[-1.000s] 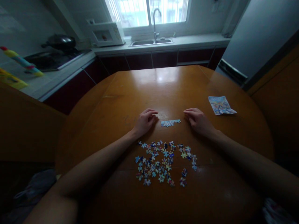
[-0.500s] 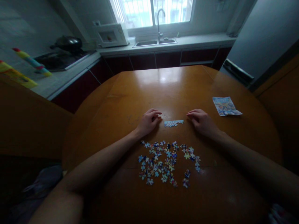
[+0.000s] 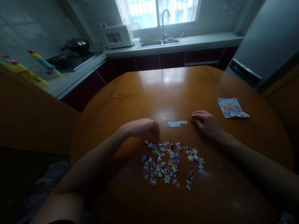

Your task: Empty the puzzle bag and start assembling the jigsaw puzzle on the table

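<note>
My left hand [image 3: 146, 128] hangs just above the upper left edge of a pile of loose jigsaw pieces [image 3: 161, 161], its knuckles up and its fingers bent down. Its fingertips are dark and turned away, so whether they hold anything is hidden. A small joined strip of jigsaw puzzle [image 3: 177, 124], pale blue with a stepped lower edge, lies flat between my hands. Just right of it my right hand [image 3: 204, 123] rests on the table, loosely curved, with its fingertips near the strip's right end and nothing visible in it.
A creased picture sheet [image 3: 232, 108] lies on the brown wooden table [image 3: 144, 93] to the right. Beyond stand a sink [image 3: 161, 43], a white microwave [image 3: 118, 36] and a wok [image 3: 77, 45] on the stove. Colourful bottles [image 3: 44, 63] are at the left.
My left hand has moved from beside the joined strip down towards the loose pieces, its fingers now pointing downward. My right hand stays by the strip. The whole view has shifted slightly.
</note>
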Available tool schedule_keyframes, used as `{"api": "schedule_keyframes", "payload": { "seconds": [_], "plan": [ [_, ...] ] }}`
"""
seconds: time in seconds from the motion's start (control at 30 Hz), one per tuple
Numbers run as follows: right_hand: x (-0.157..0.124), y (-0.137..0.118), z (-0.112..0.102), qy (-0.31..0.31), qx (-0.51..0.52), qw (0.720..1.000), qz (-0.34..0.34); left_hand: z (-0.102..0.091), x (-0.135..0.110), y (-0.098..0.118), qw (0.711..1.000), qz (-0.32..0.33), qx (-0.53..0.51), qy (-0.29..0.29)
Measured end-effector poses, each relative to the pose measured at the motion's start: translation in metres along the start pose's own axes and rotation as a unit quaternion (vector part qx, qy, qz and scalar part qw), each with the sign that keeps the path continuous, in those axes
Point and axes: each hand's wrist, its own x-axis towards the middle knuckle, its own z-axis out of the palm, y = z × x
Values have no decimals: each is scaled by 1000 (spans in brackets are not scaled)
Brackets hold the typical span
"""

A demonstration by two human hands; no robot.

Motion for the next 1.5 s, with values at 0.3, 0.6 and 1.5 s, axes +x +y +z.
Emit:
{"api": "schedule_keyframes", "payload": {
  "seconds": [0.3, 0.6, 1.5],
  "plan": [
    [-1, -1, 0, 0, 3, 1000, 1, 2, -12, 11, 991, -63, 113, -19],
    [0, -2, -2, -1, 5, 1000, 6, 7, -12, 15, 992, -35, 120, -34],
    [-3, -37, 17, 64, 89, 982, -152, 38, 49, -8, 895, -28, -304, 326]
  ]
}}
